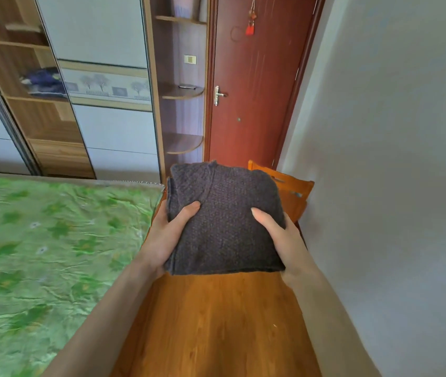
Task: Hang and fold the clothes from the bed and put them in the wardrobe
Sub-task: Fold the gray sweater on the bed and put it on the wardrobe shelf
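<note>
A folded dark grey knitted sweater [226, 219] is held in the centre of the frame, lifted above the wooden floor [216, 322] that fills the lower middle. It is grasped from both sides: the left hand [166, 235] is curled round its left edge, with the thumb laid on top of the knit and the fingers hidden beneath, and the right hand [281, 238] is curled round its right edge in the same way, thumb on top. Both forearms are seen running up from the bottom edge of the frame. The sweater is folded into a thick, roughly square bundle, with its near edge lowest in the picture. The left part of the frame is taken up by the bed [53, 254], which is covered with a crumpled green sheet printed with leaf shapes; the sweater is held just to the right of its corner, not resting on it. In the upper left of the frame the wardrobe [45, 118] is seen, with a sliding door drawn aside so that wooden shelves are exposed; a folded blue garment [45, 81] is lying on one of these shelves. Rounded corner shelves [182, 91] are fitted at the wardrobe's right end, near the top centre. A reddish-brown door [257, 91] with a metal handle is shut at the upper centre, and a red tassel [249, 25] is hung on it. A wooden chair [295, 191] is partly hidden just behind the sweater, against the pale wall [393, 159] that fills the right side.
</note>
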`<state>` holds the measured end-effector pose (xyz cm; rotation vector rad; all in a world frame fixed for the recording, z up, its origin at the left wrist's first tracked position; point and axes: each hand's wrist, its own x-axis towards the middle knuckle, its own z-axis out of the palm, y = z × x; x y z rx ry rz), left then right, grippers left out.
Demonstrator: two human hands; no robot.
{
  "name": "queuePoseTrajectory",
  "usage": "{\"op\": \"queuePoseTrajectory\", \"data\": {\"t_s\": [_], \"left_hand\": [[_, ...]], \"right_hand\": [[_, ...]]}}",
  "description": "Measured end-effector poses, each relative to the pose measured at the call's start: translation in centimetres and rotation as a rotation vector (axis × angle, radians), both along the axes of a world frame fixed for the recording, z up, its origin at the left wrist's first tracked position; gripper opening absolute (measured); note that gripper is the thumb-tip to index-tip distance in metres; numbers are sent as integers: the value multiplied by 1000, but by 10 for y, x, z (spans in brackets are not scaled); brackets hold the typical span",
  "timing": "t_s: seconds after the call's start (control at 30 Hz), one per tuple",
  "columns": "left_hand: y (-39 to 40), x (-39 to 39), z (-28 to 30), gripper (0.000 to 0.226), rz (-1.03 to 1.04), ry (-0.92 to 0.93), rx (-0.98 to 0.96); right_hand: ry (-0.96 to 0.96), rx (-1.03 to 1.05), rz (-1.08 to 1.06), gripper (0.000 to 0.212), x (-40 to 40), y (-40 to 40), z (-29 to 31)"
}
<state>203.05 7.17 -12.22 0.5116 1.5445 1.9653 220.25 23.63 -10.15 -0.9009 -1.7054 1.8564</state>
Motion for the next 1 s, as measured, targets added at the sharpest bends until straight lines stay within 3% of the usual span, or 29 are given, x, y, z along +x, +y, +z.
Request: {"op": "queuePoseTrajectory", "data": {"t_s": [0.1,0.47,0.7,0.93,1.0], "left_hand": [[35,-50,7,95,20,7,0],[139,-179,20,56,75,-44,-10],[225,-273,11,80,79,-17,-69],[332,-383,25,82,108,26,-114],[360,-413,28,71,117,38,-105]], "right_hand": [[15,-9,-2,93,-48,31,6],[9,-46,8,98,-195,139,7],[-52,-43,45,98,-295,235,-4],[-22,-62,92,100,-409,350,5],[-7,-54,108,99,-442,380,6]]}}
